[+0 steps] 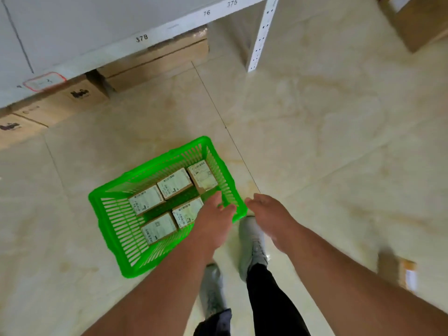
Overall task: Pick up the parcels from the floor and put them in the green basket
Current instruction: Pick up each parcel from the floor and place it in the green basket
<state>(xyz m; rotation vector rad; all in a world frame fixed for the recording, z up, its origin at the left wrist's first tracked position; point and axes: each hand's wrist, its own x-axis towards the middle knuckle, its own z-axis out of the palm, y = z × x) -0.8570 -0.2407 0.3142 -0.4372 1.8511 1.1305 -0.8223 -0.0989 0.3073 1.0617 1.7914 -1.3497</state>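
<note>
Two bare forearms reach down from the bottom edge: the left hand (213,219) hangs loosely spread and empty over the near right corner of the green basket (109,241), the right hand (271,214) empty with fingers slack just beside its rim. The basket sits on the pale tiled floor (315,132) with five labelled parcels (174,183) flat inside. One more blurred parcel (402,275) lies on the floor, well apart at right.
</note>
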